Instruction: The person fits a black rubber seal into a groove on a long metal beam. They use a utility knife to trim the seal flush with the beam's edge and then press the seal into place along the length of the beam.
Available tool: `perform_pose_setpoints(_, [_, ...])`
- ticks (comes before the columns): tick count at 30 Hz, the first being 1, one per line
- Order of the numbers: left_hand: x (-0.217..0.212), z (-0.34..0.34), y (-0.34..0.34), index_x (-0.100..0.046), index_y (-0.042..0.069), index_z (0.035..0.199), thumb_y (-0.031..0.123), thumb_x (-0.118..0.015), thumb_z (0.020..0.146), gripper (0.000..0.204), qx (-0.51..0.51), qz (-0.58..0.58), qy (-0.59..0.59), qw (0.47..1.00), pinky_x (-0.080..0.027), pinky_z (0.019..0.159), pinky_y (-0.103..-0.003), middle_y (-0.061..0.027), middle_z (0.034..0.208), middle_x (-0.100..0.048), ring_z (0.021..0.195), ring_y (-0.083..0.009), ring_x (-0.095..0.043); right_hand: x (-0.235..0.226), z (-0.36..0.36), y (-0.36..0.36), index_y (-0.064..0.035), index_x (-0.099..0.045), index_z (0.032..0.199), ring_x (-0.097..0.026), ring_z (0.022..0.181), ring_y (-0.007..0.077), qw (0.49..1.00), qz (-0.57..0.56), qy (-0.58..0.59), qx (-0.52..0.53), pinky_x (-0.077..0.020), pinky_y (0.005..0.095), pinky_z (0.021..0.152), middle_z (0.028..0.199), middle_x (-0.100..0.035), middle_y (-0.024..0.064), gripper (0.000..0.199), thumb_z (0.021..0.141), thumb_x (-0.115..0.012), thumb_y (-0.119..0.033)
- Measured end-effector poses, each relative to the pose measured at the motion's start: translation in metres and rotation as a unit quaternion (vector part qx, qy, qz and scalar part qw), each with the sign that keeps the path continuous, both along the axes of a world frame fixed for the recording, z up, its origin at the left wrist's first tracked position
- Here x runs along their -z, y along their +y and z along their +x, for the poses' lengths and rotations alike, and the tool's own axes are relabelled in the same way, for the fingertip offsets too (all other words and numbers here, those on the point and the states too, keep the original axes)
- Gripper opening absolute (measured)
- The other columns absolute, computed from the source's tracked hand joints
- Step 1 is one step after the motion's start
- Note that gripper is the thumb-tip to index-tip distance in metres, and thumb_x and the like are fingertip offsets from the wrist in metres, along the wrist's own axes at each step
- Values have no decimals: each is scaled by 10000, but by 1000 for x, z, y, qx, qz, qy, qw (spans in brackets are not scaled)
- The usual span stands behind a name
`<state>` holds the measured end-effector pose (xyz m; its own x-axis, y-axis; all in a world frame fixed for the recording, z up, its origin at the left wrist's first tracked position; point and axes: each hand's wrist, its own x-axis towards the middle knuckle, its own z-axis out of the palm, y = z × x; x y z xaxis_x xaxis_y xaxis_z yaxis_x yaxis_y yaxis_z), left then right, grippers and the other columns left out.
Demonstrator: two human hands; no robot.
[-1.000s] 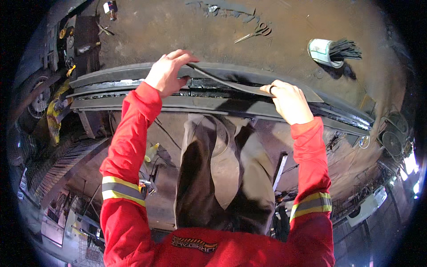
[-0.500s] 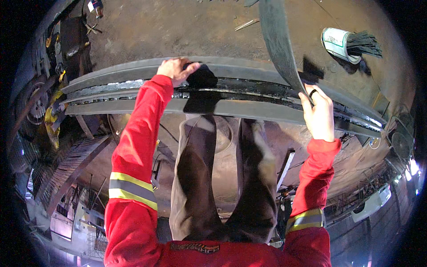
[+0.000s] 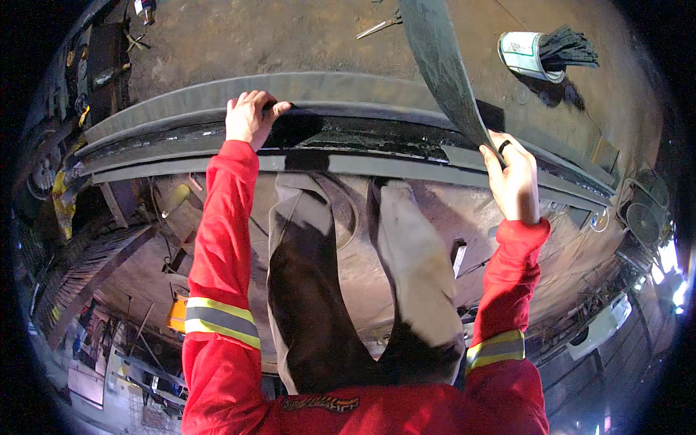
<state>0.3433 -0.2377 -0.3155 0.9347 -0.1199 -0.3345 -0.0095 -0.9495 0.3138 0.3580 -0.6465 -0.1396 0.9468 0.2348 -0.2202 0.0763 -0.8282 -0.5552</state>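
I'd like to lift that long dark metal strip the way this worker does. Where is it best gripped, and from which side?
Grip the dark metal strip at its near end, where the right hand holds it, coming from below so the fingers wrap its thin edge. It is flat and narrow, and that end stands clear of the stacked strips that the left hand rests on.

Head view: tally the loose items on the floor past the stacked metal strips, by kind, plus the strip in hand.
Dark flat strip lifted by the right hand: 1
White can stuffed with dark strips: 1
Scissors-like tool: 1
Total: 3
The left hand rests on the long stacked metal strips, not counted.
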Motion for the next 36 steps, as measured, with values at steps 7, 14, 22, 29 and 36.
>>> perform_pose_setpoints(7, [5,-29,5,-692,118,898,547,-616,841,440,0,-32,-108,994,-394,854,-398,-45,868,-641,903,-261,-580,-18,-40,21,27,-660,1048,-650,819,361,1000,-11,13,-9,-523,356,728,955,-662,179,237,815,-618,43])
perform_pose_setpoints(14, [-19,-20,32,-468,89,1375,106,-711,842,586,-137,-338,12,931,-363,1050,-357,-115,1229,-621,1159,-214,-562,-21,-39,35,-69,-675,1080,-619,819,359,986,-10,-25,-167,-515,412,712,899,-615,144,396,726,-581,82])
perform_pose_setpoints(22, [-133,-30,9,-516,-12,1316,-61,-598,510,811,116,-274,8,955,-342,1096,-394,-174,1318,-562,1299,-288,-490,16,-53,45,-68,-690,1093,-651,955,317,949,-100,-130,-268,-522,393,836,1021,-669,163,348,764,-580,-59])
perform_pose_setpoints(29, [-76,-57,42,-693,-13,1016,190,-705,688,385,205,-235,-66,948,-491,917,-439,-214,1143,-653,1062,-376,-638,71,-79,86,-47,-714,1035,-677,896,329,928,-124,-199,-290,-548,439,819,995,-667,198,327,741,-614,-151])
perform_pose_setpoints(36, [-49,-79,56,-682,33,1123,144,-734,601,537,230,-252,-112,933,-489,915,-442,-200,1145,-638,1068,-395,-615,65,-90,103,-36,-665,1086,-665,943,333,907,-192,-195,-320,-547,451,831,1018,-634,196,367,768,-568,-190])
